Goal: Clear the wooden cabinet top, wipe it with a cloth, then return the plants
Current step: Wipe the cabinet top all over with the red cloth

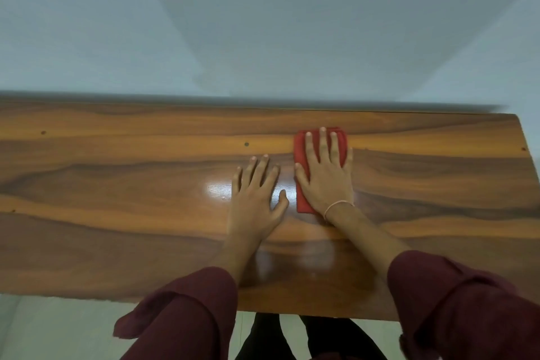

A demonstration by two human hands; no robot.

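Maroon sleeves (187, 310) frame the bottom edge, one on each forearm, pushed back clear of the wrists.

Right hand (324, 175): laid palm-down on the red cloth (300, 152). Fingers (323, 149) are straight and slightly spread, pressing flat; the thumb lies out along the cloth's left edge. Nothing is gripped or pinched. A thin pale band (339, 206) circles the wrist, just below the cloth's near end.

Left hand (255, 196): palm-down on the bare wood immediately left of the cloth, close to it but not touching. Its fingers (260, 172) are straight and fanned, and the thumb points toward the cloth.

The cloth is folded into a narrow rectangle and lies flat on the wooden cabinet top (131, 184). Its far end shows past the right fingertips, its left strip beside the thumb, and its near corner by the wrist. The rest is covered by the hand.

A bright glare patch (217, 191) sits on the wood left of the cloth, partly under the left hand. A small dark dot (246, 144) lies further left, level with the cloth's far end. Beyond the cloth, the pale wall (263, 23) meets the cabinet's back edge.
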